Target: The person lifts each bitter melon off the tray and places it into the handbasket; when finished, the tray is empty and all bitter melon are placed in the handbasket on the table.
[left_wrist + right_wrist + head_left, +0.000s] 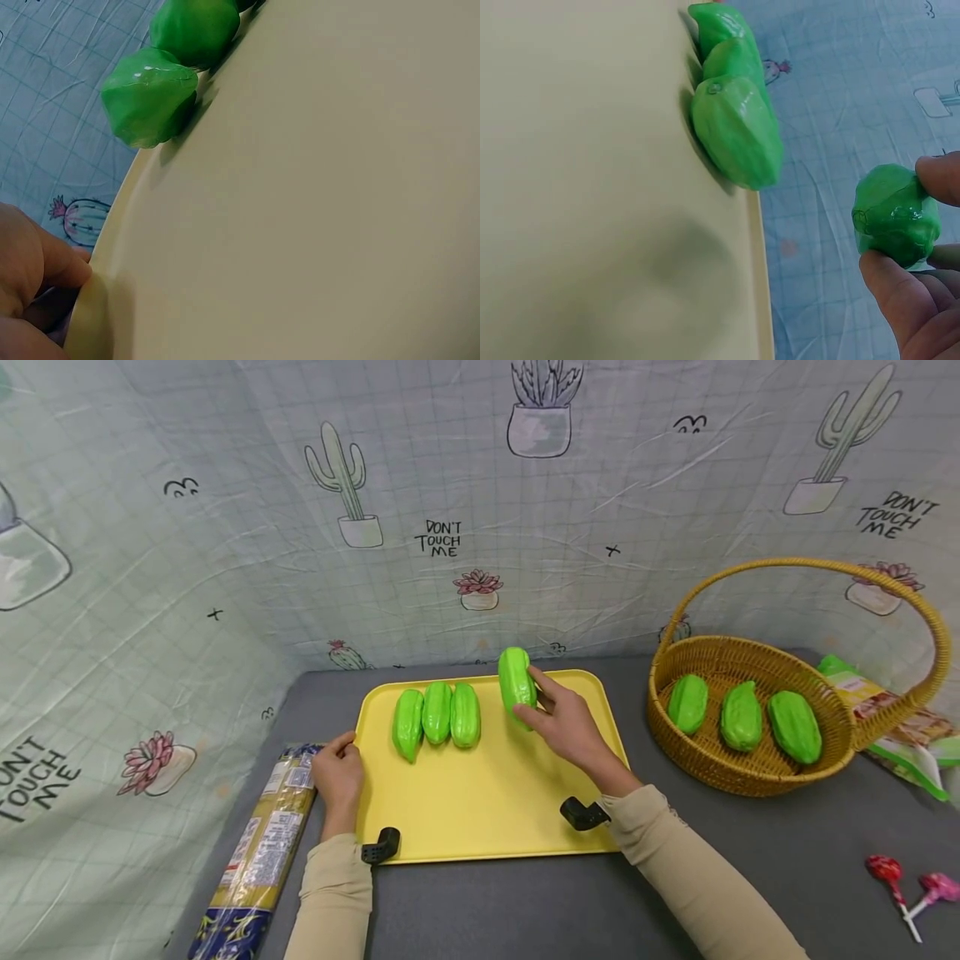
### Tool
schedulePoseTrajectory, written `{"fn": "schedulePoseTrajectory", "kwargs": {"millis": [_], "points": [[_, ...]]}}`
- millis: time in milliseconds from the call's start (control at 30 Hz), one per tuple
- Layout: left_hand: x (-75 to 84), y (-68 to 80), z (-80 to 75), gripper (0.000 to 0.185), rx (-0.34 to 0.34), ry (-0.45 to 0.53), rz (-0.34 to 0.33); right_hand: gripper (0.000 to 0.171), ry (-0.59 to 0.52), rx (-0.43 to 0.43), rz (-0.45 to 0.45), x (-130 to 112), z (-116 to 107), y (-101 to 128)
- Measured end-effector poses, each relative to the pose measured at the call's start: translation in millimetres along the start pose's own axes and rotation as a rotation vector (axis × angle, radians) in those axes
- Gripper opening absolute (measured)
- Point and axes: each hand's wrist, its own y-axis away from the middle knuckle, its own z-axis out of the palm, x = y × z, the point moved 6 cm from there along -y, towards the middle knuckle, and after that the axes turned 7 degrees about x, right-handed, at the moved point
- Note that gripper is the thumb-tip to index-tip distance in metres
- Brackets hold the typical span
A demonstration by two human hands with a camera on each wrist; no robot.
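My right hand [567, 725] pinches a glossy green plastic chayote-shaped gourd [517, 686], thumb on its lower side and forefinger on its upper right side. I hold it just above the far right part of the flat yellow plastic tray [480, 802], a little right of centre in the head view. Its long axis runs nearly straight up the frame, away from me, with the top leaning slightly left. In the right wrist view the same gourd [897, 215] shows end-on between my thumb and forefinger [939, 177].

My left hand [338, 772] grips the tray's left rim, thumb on the lip and fingers curled at the edge. The left wrist view shows my thumb [52, 262] pressed against that rim.

Left of the held gourd, three more green gourds [437, 717] lie side by side on the tray, touching one another, all with long axes pointing away from me like the one I hold.

To the right, well apart from the tray, a woven wicker basket with a hoop handle [757, 768] holds three further green gourds [741, 717], set apart from each other.

Everything rests on a dark grey table [750, 877]. A long packet of spaghetti [258, 847] lies beside the tray's left edge. Two red and pink lollipops [911, 889] lie at lower right, and crumpled snack bags [900, 722] sit behind the basket. A pale checked cloth with cactus drawings [225, 527] forms the backdrop.
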Motion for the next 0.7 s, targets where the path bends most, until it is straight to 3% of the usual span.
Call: {"fn": "schedulePoseTrajectory", "kwargs": {"millis": [700], "points": [[3.7, 2.5, -2.4, 0.035, -0.017, 0.003, -0.022, 0.076, -0.008, 0.08, 0.017, 12, -45, 23]]}}
